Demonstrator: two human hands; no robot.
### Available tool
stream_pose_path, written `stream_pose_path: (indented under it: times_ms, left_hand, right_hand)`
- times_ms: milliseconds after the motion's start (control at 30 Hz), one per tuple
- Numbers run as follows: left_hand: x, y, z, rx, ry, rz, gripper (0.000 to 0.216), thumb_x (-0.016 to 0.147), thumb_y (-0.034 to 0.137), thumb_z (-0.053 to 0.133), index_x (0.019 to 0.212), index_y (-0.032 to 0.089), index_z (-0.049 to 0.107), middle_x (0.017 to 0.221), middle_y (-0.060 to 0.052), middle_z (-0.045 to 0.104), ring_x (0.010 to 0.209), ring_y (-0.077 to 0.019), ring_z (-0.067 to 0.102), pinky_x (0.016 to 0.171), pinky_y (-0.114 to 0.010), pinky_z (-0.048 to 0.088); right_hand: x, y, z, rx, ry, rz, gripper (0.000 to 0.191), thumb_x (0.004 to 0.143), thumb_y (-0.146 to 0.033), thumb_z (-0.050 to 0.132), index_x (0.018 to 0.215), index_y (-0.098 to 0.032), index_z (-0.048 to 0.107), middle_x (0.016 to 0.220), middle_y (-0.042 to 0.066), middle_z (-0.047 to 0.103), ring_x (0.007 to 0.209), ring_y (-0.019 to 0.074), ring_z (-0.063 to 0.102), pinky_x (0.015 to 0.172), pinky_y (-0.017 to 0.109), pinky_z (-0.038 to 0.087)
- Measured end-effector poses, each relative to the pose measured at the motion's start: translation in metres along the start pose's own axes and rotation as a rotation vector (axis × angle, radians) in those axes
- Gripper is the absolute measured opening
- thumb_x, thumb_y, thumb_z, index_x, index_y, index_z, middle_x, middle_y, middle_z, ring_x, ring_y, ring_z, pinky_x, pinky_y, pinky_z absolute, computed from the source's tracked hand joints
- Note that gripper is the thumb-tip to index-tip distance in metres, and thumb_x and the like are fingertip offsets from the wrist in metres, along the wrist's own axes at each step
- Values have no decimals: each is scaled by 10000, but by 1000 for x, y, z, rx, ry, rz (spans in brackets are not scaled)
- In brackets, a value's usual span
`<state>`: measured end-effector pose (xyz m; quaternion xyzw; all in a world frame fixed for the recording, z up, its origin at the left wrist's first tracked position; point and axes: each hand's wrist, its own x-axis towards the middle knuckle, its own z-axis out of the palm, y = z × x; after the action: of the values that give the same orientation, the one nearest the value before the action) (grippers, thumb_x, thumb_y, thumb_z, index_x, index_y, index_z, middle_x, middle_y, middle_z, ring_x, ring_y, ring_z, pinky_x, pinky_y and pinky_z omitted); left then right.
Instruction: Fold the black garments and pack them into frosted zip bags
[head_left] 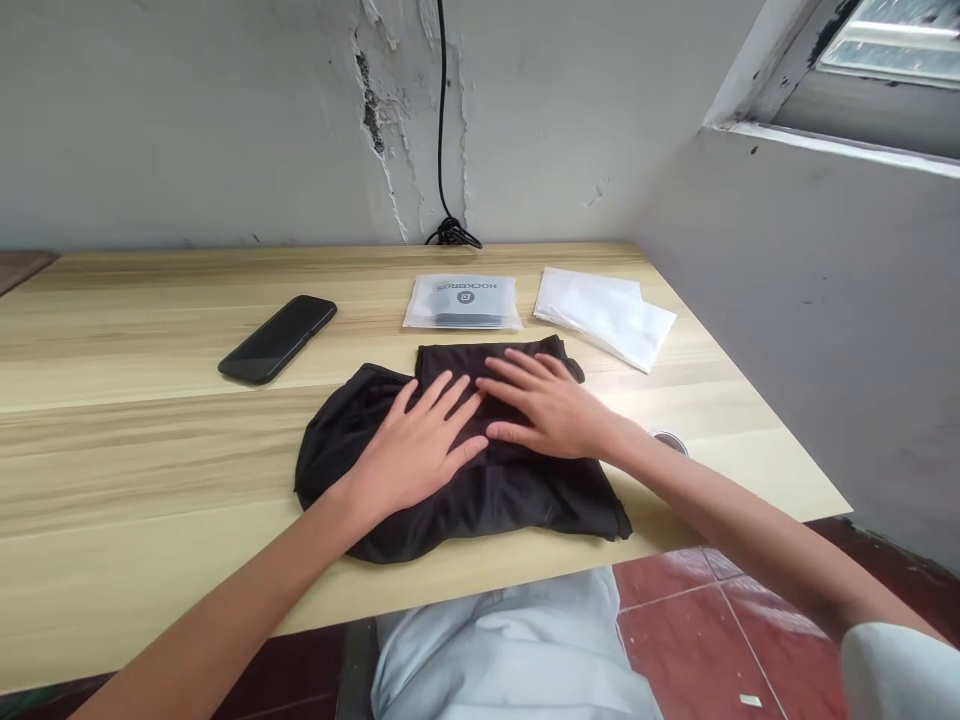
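Observation:
A black cloth garment [480, 500] lies partly folded near the table's front edge, its exact kind unclear. My left hand [412, 445] rests flat on its middle, fingers spread and pointing away from me. Beside it, my right hand [544, 405] presses on the upper right part of the cloth, its fingers stretched out to the left. The fingertips of both hands almost meet. Neither hand grips the fabric. Parts of the cloth are hidden under my palms.
On the wooden table [150, 460] lie a black phone [277, 340], a printed plastic pouch [463, 303] and folded white sheets [604, 312]. A small round metal-rimmed object [671, 441] is partly behind my right forearm. A black cable [442, 120] hangs down the wall.

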<state>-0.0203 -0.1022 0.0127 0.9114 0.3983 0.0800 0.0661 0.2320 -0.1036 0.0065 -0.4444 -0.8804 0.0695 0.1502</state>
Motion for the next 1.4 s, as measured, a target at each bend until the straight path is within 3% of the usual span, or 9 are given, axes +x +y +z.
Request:
stream_pose_path:
  times_ms: [233, 367, 533, 633, 800, 1000, 1133, 1267, 1400]
  left_hand:
    - [-29, -25, 7, 10, 1, -87, 530, 1099, 476, 388, 1603, 341, 481, 1711, -31, 413, 1598, -297, 357, 1316, -539, 236]
    - [-59, -42, -10, 74, 133, -360, 642, 1047, 555, 449, 1613, 253, 437, 1664, -131, 474, 1536, -396, 429, 1235, -600, 358]
    - [-85, -52, -20, -22, 255, -749, 461, 933, 626, 612, 1196, 258, 699, 1103, -95, 773, 977, -336, 732, 836, -473, 602]
    - [-81, -45, -24, -39, 413, -718, 278, 955, 522, 607, 1008, 271, 715, 971, -30, 762, 870, -256, 717, 825, -418, 600]
    - [-60, -31, -40, 103, 527, -570, 257, 977, 457, 558, 1034, 286, 741, 1122, 22, 755, 1088, -253, 719, 986, -431, 566]
    - [-15, 13, -44, -275, 655, -588, 216, 933, 416, 681, 1011, 242, 782, 985, 2, 807, 863, -210, 757, 852, -373, 635]
    - [25, 49, -16, -382, 311, -350, 225, 973, 348, 619, 1088, 250, 785, 1121, -27, 822, 944, -229, 778, 898, -373, 636]
    - [36, 57, 3, -307, -101, -111, 341, 977, 369, 640, 1247, 198, 759, 1426, -118, 710, 1341, -332, 652, 1162, -488, 516]
    - [22, 45, -7, -345, -12, -91, 351, 1035, 417, 566, 1294, 254, 738, 1458, -47, 695, 1371, -250, 634, 1214, -409, 465]
  right_hand:
    - [-9, 5, 29, 6, -63, 29, 622, 1106, -561, 415, 1659, -277, 400, 1729, 90, 352, 1621, 328, 298, 1310, 592, 264]
    - [-10, 3, 24, 27, -63, 28, 589, 1116, -521, 412, 1630, -239, 459, 1711, 111, 384, 1606, 343, 334, 1303, 603, 283]
    - [-13, 4, 28, 51, -37, 21, 555, 1117, -503, 412, 1602, -248, 503, 1702, 108, 411, 1598, 339, 355, 1292, 600, 303]
    - [-15, 5, 29, 68, -31, 30, 551, 1107, -513, 435, 1592, -264, 516, 1695, 100, 430, 1593, 337, 367, 1285, 593, 316]
    - [-15, 6, 28, 91, -22, 28, 552, 1099, -510, 450, 1578, -248, 536, 1687, 106, 446, 1588, 342, 376, 1288, 590, 312]
    - [-16, 8, 26, 170, 8, 26, 546, 1075, -479, 503, 1552, -216, 547, 1681, 140, 453, 1567, 349, 414, 1278, 607, 333]
    - [-15, 14, 19, 314, 127, 27, 467, 1027, -312, 528, 1473, -192, 599, 1621, 158, 532, 1499, 321, 516, 1225, 549, 443]
    - [-13, 25, 6, 425, 367, 88, 406, 935, -128, 471, 1263, -192, 703, 1406, 135, 704, 1282, 273, 690, 1079, 442, 568]
    - [-9, 43, -5, 431, 546, 157, 325, 874, -97, 504, 1064, -214, 739, 1131, 86, 800, 1049, 279, 756, 950, 425, 593]
